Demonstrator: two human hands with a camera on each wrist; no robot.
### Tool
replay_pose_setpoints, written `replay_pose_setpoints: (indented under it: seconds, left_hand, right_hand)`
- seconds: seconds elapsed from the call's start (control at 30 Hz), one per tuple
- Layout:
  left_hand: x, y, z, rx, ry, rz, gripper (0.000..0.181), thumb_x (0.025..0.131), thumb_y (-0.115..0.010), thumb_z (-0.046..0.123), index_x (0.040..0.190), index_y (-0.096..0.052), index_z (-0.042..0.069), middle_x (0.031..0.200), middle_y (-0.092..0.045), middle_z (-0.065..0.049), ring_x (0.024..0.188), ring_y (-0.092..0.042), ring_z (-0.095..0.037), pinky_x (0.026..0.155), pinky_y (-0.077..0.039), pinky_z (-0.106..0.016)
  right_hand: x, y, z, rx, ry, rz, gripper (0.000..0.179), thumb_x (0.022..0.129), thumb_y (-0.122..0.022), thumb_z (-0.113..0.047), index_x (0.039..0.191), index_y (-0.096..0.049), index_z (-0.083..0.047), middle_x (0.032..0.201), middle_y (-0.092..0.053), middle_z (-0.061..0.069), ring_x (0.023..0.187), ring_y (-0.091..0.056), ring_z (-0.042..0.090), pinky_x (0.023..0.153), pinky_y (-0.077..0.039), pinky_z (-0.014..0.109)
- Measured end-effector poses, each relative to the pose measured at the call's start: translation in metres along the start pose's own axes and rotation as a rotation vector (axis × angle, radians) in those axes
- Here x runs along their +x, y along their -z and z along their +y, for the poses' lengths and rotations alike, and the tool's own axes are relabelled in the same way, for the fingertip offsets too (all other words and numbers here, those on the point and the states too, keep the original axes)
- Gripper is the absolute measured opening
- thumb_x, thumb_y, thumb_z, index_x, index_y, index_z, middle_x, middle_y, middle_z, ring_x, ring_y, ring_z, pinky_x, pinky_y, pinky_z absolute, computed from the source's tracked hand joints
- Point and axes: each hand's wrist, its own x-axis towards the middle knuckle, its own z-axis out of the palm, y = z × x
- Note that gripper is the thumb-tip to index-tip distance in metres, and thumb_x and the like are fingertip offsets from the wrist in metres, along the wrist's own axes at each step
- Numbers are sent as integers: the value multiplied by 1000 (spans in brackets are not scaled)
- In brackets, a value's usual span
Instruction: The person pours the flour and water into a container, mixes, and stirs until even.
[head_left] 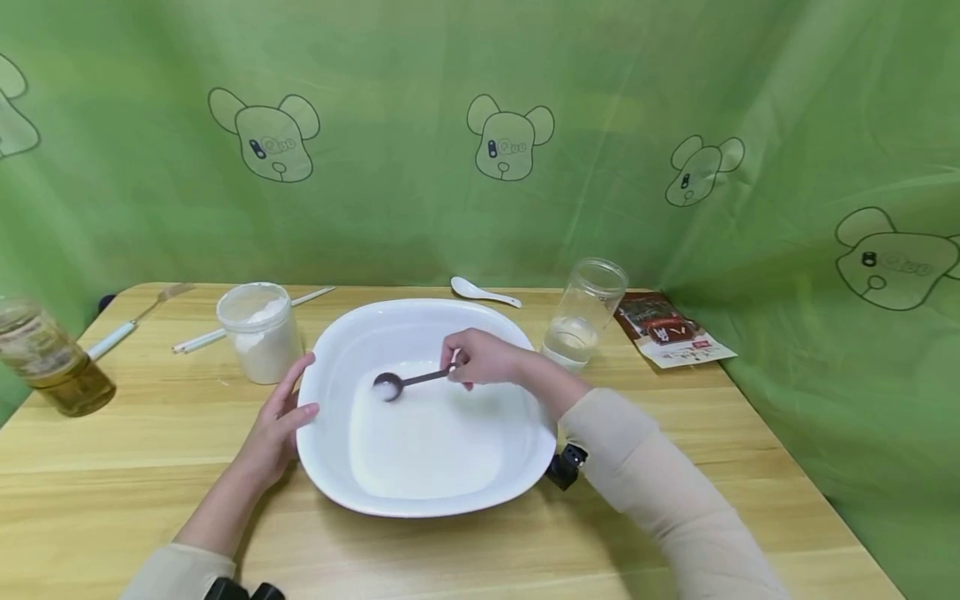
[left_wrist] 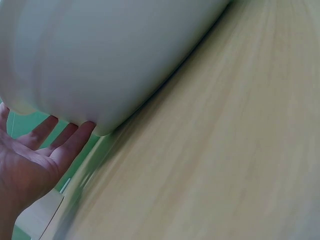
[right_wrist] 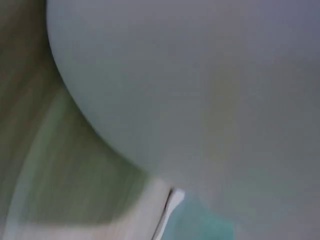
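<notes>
A large white basin (head_left: 427, 502) sits in the middle of the wooden table. My left hand (head_left: 272, 437) holds its left rim, thumb laid over the edge. In the left wrist view, the other fingers (left_wrist: 74, 145) reach up with their tips against the outer wall. Over the inside of the basin, my right hand (head_left: 483, 357) pinches the handle of a dark brown spoon (head_left: 426, 377). Something whitish shows in the spoon's bowl, which points left. Blurred basin wall (right_wrist: 175, 90) fills most of the right wrist view, hiding the right hand there.
Left of the basin stands a jar of white powder (head_left: 262, 346), beside thin white sticks (head_left: 201, 341). Farther left are a bottle of amber liquid (head_left: 56, 367) and a fork-like utensil (head_left: 112, 338). Behind lies a white spoon (head_left: 480, 292); right stand a glass (head_left: 581, 321) and printed packet (head_left: 667, 329).
</notes>
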Motion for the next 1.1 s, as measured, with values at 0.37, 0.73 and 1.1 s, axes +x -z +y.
replay_pose_setpoints:
  seconds: [0.37,0.73,1.1]
  left_hand:
    - [1,0,1,-7,4,-2,58,83,-45,5,136,-25,20,111,-43,-12,85,-56,-18,63,-51,-38]
    - [1,1,0,-6,13,3,58,83,-45,5,136,-25,20,112,-42,-12,84,-56,-18,63,-51,-38]
    - [0,-1,-1,-18,-9,-9,57,83,-45,3,135,-27,20,110,-44,-11,85,-56,-19,63,-52,-37]
  right_hand:
    - [-37,-11,-9,19,104,-250,11,76,-55,5,80,-57,-5,47,-46,1,45,-45,26,42,-30,16]
    - [-83,33,6,-150,62,-150,18,68,-48,11,73,-56,-4,49,-44,-3,42,-40,7,37,-33,17]
    - [-45,35,17,-227,-69,119,10,74,-52,5,78,-56,-4,51,-48,2,43,-41,11,40,-34,20]
